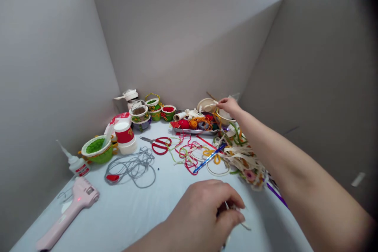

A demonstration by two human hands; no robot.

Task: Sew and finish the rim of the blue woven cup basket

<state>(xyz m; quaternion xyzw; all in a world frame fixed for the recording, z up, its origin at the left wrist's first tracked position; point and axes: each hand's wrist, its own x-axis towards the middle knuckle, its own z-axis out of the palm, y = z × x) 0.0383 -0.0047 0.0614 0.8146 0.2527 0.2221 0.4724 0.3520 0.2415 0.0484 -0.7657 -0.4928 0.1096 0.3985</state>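
Observation:
My left hand (206, 208) is closed low in the front middle, just above the table. From its fingers pokes a thin white strip (245, 225); most of what it holds is hidden by the hand. Stretched out to the back right, my right hand (228, 106) has its fingertips pinched at a pale strip (213, 104), too small to make out well. Below and beside that hand are a cream bowl (226, 118), a round cream lid-like piece (206, 105) and a metal tray (195, 130) with red and orange yarn.
A tangle of cream and green trimmings (245, 157) lies under my right forearm. Left of centre are red-handled scissors (161, 145), grey cord (132, 167), a pink glue gun (78, 201), a glue bottle (77, 165) and a green basket (99, 151). Grey panels (183, 47) surround the table.

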